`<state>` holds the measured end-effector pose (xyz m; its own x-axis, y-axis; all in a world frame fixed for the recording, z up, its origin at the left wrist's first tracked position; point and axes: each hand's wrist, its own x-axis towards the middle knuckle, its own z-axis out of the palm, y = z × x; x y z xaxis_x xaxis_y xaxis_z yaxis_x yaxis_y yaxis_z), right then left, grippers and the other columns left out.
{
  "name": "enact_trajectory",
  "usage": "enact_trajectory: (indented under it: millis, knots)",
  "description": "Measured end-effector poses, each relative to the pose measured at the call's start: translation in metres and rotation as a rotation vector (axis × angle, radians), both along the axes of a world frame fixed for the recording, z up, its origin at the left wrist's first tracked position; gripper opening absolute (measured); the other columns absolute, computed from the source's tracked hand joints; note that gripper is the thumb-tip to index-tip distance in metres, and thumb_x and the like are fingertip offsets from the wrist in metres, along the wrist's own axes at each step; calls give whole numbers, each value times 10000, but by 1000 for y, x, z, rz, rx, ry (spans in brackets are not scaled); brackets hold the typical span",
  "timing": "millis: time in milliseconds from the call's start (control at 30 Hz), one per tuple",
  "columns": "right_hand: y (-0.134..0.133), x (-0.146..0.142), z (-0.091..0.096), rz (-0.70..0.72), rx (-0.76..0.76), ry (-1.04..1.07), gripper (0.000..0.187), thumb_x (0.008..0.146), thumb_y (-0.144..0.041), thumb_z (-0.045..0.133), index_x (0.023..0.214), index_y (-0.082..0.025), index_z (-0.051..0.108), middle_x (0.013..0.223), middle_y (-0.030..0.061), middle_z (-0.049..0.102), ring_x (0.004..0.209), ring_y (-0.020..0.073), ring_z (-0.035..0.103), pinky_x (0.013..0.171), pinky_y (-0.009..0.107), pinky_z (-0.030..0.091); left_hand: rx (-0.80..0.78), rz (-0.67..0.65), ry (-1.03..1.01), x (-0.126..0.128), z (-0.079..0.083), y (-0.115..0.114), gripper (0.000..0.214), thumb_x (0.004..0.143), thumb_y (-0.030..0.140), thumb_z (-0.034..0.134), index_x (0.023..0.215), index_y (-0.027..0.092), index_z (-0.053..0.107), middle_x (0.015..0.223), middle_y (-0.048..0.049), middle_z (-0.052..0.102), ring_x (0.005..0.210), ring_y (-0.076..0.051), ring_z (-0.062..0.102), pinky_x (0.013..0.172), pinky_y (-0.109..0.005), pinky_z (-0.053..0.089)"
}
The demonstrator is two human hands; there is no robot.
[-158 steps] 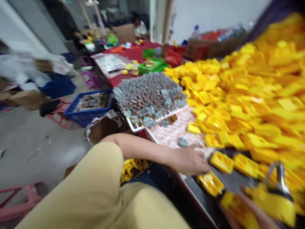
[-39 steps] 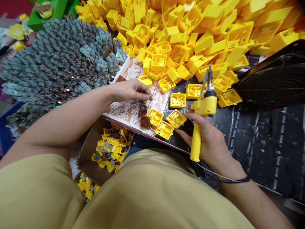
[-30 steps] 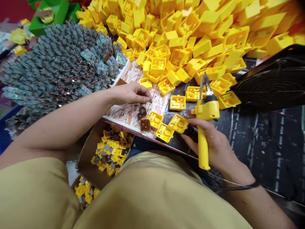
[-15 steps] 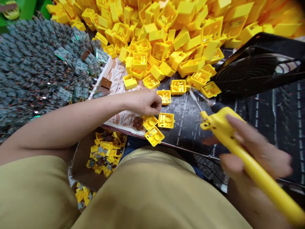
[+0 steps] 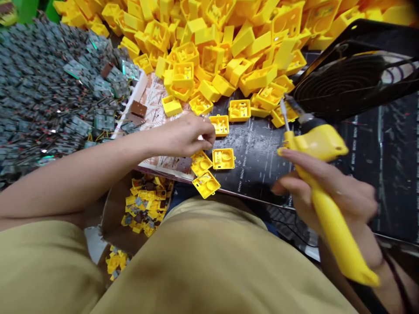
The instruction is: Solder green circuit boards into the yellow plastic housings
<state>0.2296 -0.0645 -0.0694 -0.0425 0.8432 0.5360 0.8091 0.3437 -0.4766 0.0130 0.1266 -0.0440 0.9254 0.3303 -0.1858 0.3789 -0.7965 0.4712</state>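
Gripping a yellow gun-shaped tool point(image 5: 319, 141) in the right hand point(image 5: 352, 196), left hand point(image 5: 188, 135) bent over a printed sheet point(image 5: 155, 93)

Left of the printed sheet spreads a dense mass of grey circuit boards point(image 5: 49, 100), in a white tray point(image 5: 139, 83) whose edge borders the sheet. A brown board point(image 5: 139, 109) sits at the sheet's left side. Below the sheet's near edge, a cardboard box point(image 5: 113, 213) contains yellow pieces point(image 5: 144, 205) mixed with grey and brown bits.

Over the sheet's right part hangs the left hand, fingers curled inward and thumb close to them; whether they hold anything cannot be told. Beyond the sheet and off to its right rises a heap of yellow cases point(image 5: 203, 39). At the sheet's near right corner, three open cases point(image 5: 223, 158) lie close together, insides up.

Well right of the sheet, the right hand's fingers are bent around the tool's handle, one laid across it below the head. The metal tip points away; whether it touches the cases behind is unclear. Farthest right of the sheet stands a black fan point(image 5: 340, 87), tilted.
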Motion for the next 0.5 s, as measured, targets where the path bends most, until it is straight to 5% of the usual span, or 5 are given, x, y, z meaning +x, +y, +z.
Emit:
enact_trajectory:
  millis: [100, 233, 333, 500]
  knots:
    - [25, -10, -11, 130, -48, 3, 214, 898, -226, 654, 1105, -248, 604, 882, -11, 711, 717, 124, 681, 662, 223, 544, -149, 101, 8, -7, -1, 11, 162, 861, 259, 543, 906, 147, 652, 812, -9, 653, 746, -115, 586, 724, -230, 424]
    - [42, -21, -27, 286, -62, -73, 269, 898, -306, 654, 1129, -228, 540, 979, 42, 692, 878, 192, 681, 781, 321, 565, -336, 76, 66, -11, 0, 24, 194, 828, 314, 575, 851, 139, 654, 758, -7, 639, 688, -114, 578, 656, -227, 418]
    - [45, -26, -36, 178, -27, -92, 308, 890, -246, 659, 1163, -210, 520, 1041, 80, 687, 928, 221, 681, 788, 349, 561, -379, 41, 134, -10, 5, 23, 199, 828, 315, 575, 845, 142, 671, 734, -1, 646, 667, -112, 579, 659, -232, 420]
    - [42, -29, -36, 9, 71, -113, 408, 835, -324, 735, 1177, -207, 544, 1029, 78, 705, 903, 228, 701, 767, 335, 575, -176, 95, 104, 5, 8, 3, 132, 821, 223, 585, 860, 158, 694, 787, -9, 693, 697, -109, 597, 657, -217, 399]
